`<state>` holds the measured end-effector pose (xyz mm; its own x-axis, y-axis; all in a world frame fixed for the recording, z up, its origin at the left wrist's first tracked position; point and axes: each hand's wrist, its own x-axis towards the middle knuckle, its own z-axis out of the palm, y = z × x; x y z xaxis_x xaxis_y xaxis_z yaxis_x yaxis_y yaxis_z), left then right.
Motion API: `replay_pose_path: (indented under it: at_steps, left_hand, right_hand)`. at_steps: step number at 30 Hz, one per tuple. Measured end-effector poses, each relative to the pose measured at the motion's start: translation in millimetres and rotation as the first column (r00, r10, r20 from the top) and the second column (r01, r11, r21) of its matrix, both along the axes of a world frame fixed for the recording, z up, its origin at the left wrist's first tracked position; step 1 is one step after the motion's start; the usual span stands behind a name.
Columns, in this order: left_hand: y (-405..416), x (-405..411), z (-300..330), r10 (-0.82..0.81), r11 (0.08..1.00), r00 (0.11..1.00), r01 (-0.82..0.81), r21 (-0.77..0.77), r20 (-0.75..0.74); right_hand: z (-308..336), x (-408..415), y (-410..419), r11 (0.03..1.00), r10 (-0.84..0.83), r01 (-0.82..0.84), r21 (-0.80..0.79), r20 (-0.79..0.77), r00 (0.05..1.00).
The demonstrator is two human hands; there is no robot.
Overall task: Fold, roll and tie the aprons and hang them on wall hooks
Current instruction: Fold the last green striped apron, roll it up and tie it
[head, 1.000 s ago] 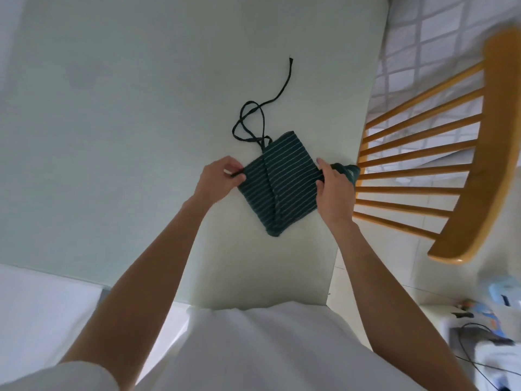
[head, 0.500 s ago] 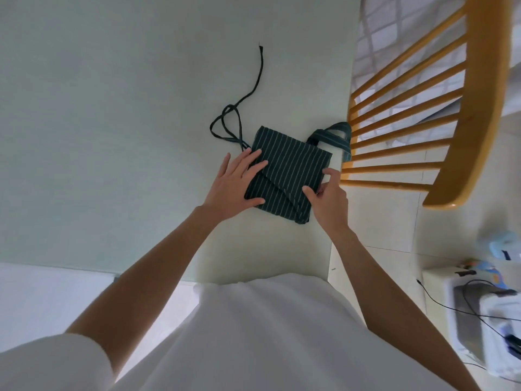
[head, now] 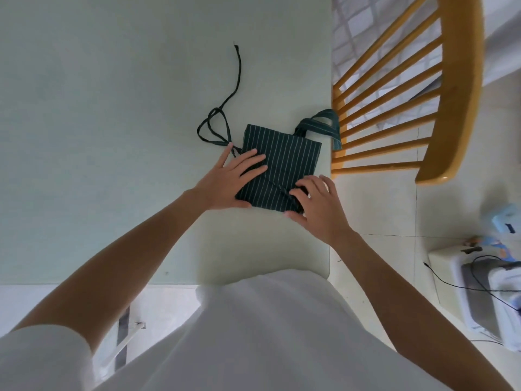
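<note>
A dark green apron (head: 286,158) with thin white stripes lies folded into a small square near the right edge of the pale green table (head: 112,136). Its thin dark tie string (head: 222,114) trails away to the far left in a loop. Its neck strap (head: 324,125) pokes out over the table's right edge. My left hand (head: 229,177) lies flat with fingers spread on the fold's left part. My right hand (head: 315,204) rests on the near right corner, fingers bent over the cloth edge.
A wooden spindle-back chair (head: 451,88) stands right beside the table's right edge. On the tiled floor at the right sit a white box (head: 462,277) with cables and small items. The table's near edge runs close to my body.
The apron was folded once more into a squarer packet. Both hands moved from pinching its side edges to resting on top of it. The view shifted.
</note>
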<state>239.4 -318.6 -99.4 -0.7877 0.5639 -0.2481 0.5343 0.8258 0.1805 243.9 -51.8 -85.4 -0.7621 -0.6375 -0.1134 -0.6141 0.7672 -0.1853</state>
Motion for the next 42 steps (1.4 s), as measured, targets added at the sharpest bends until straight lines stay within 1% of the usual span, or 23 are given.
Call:
replay_pose_path:
  at_steps: [2, 5, 9, 11, 13, 14, 16, 18, 20, 22, 24, 26, 28, 29, 31, 32, 34, 35, 36, 38, 39, 40, 42]
  left_hand:
    - [-2, 0, -2, -0.036, 0.999, 0.999, 0.036, -0.01, 0.026]
    - [-10, 0, -4, 0.008, 1.0, 0.999, -0.008, -0.015, 0.049]
    - [-17, -3, -8, 0.025, 0.991, 0.993, -0.039, 0.126, 0.113]
    - [-15, -4, -4, 0.086, 0.963, 0.978, -0.131, 0.235, 0.192]
    - [-11, -5, 5, 0.227, 0.879, 0.916, -0.338, 0.335, 0.329]
    - [-7, -7, 10, 0.313, 0.801, 0.856, -0.471, 0.37, 0.411]
    - [3, -14, 18, 0.481, 0.608, 0.723, -0.682, 0.407, 0.495]
    - [15, -24, 20, 0.636, 0.454, 0.615, -0.786, 0.418, 0.465]
    - [26, -32, 18, 0.753, 0.374, 0.525, -0.837, 0.399, 0.397]
    - [35, -38, 13, 0.828, 0.353, 0.466, -0.865, 0.356, 0.312]
    - [39, -44, 10, 0.864, 0.336, 0.426, -0.884, 0.324, 0.267]
    - [38, -52, 7, 0.877, 0.292, 0.38, -0.907, 0.302, 0.294]
    - [38, -59, 5, 0.88, 0.243, 0.341, -0.921, 0.304, 0.331]
    - [39, -62, 4, 0.884, 0.254, 0.354, -0.912, 0.321, 0.305]
    - [38, -63, 4, 0.901, 0.329, 0.411, -0.856, 0.399, 0.14]
    - [37, -62, 6, 0.906, 0.353, 0.421, -0.817, 0.456, 0.052]
    - [35, -52, 13, 0.905, 0.356, 0.425, -0.73, 0.584, -0.019]
    - [32, -43, 16, 0.909, 0.308, 0.416, -0.708, 0.635, 0.023]
    - [30, -32, 19, 0.907, 0.232, 0.404, -0.714, 0.661, 0.118]
    - [27, -8, 23, 0.844, 0.08, 0.372, -0.799, 0.596, 0.385]
    - [28, 4, 25, 0.783, 0.059, 0.369, -0.846, 0.53, 0.501]
    - [29, 14, 25, 0.723, 0.073, 0.375, -0.876, 0.476, 0.58]
    - [35, 26, 24, 0.654, 0.111, 0.398, -0.891, 0.439, 0.643]
  right_hand:
    - [-4, 3, -1, 0.996, 0.002, -0.006, 0.091, 0.045, 0.999]
    - [-6, -1, 1, 0.992, 0.044, -0.049, 0.116, 0.046, 0.998]
    - [-7, -11, 3, 0.994, 0.109, -0.109, 0.011, 0.035, 0.993]
    - [-2, -21, 1, 0.996, 0.031, -0.018, -0.092, 0.141, 0.99]
    - [10, -34, -3, 0.948, -0.137, 0.224, -0.225, 0.344, 0.929]
    - [13, -42, -6, 0.901, -0.216, 0.347, -0.26, 0.423, 0.88]
    - [16, -59, -10, 0.819, -0.336, 0.502, -0.279, 0.475, 0.813]
    - [12, -72, -13, 0.788, -0.403, 0.553, -0.272, 0.451, 0.796]
    - [7, -79, -18, 0.776, -0.469, 0.584, -0.239, 0.401, 0.787]
    - [5, -84, -22, 0.765, -0.538, 0.617, -0.185, 0.342, 0.77]
    - [5, -90, -26, 0.759, -0.59, 0.643, -0.102, 0.31, 0.746]
    - [6, -95, -27, 0.775, -0.605, 0.632, -0.003, 0.287, 0.743]
    - [7, -98, -24, 0.803, -0.582, 0.595, 0.04, 0.268, 0.768]
    - [7, -97, -23, 0.819, -0.559, 0.573, 0.033, 0.276, 0.782]
    - [8, -89, -21, 0.843, -0.507, 0.538, 0.0, 0.336, 0.794]
    - [8, -82, -22, 0.844, -0.491, 0.536, -0.015, 0.381, 0.784]
    - [7, -62, -27, 0.825, -0.491, 0.564, -0.036, 0.445, 0.748]
    - [8, -53, -33, 0.826, -0.483, 0.562, -0.037, 0.466, 0.741]
    - [9, -45, -39, 0.842, -0.458, 0.538, -0.032, 0.483, 0.746]
    - [12, -34, -51, 0.909, -0.373, 0.417, 0.015, 0.472, 0.799]
    - [14, -32, -55, 0.937, -0.333, 0.346, 0.052, 0.435, 0.837]
    - [18, -32, -57, 0.953, -0.301, 0.292, 0.085, 0.385, 0.873]
    - [25, -33, -59, 0.964, -0.264, 0.259, 0.058, 0.275, 0.924]
